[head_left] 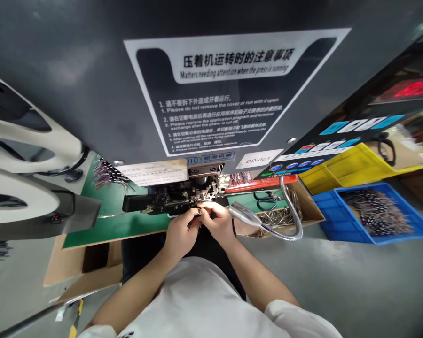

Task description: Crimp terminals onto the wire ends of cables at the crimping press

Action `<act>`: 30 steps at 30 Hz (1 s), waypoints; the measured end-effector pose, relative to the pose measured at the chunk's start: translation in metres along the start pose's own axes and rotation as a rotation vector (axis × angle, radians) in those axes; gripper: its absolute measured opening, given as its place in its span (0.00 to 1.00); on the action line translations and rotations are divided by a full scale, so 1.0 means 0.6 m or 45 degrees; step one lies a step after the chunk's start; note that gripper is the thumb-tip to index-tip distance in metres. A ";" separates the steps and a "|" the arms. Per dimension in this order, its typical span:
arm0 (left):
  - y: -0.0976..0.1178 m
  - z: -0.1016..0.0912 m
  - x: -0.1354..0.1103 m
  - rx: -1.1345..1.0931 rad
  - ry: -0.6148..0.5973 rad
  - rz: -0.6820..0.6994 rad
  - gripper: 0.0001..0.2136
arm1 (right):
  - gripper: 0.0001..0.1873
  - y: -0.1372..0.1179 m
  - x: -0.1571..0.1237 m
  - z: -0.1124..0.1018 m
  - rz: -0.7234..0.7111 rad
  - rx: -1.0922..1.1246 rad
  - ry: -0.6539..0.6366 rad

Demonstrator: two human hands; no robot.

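**Crimping press applicator (176, 199), both hands pinched at its near edge**

Seen from the head camera, the left hand (181, 237) and right hand (218, 223) are curled with their fingertips meeting at the applicator; whatever lies between them is too small to tell. Above stands the press's dark housing (74, 84), carrying a warning plate (229, 89). To the left, a bundle of coloured wires (109, 173) lies on a green mat (116, 225). Just right of the right hand bends a gooseneck lamp (245, 214), before a cardboard box (305, 206) and scissors (266, 201). Further right sit a yellow crate (345, 171) and a blue crate (375, 234) of wire bundles.
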State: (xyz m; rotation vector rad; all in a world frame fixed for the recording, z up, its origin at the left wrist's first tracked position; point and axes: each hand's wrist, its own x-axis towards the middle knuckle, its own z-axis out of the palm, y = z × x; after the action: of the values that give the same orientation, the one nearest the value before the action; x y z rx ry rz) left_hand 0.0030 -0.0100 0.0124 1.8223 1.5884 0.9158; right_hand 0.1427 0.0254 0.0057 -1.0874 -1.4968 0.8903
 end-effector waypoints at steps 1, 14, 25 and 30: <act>0.001 0.000 0.000 -0.001 0.008 0.004 0.07 | 0.09 0.000 0.000 0.000 0.000 0.006 -0.001; -0.006 0.001 0.002 -0.038 0.041 0.000 0.07 | 0.08 -0.003 0.003 0.002 0.062 0.044 -0.016; 0.009 -0.007 0.008 -0.425 -0.153 -0.174 0.09 | 0.07 0.001 -0.005 0.000 0.171 0.118 -0.068; 0.002 -0.003 0.007 -0.481 -0.155 -0.189 0.07 | 0.06 0.002 -0.005 0.002 0.227 0.193 -0.056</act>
State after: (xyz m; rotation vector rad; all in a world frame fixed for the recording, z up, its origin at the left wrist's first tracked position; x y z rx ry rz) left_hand 0.0027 -0.0061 0.0147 1.4501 1.3494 0.9431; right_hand 0.1419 0.0231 0.0033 -1.1065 -1.3588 1.1394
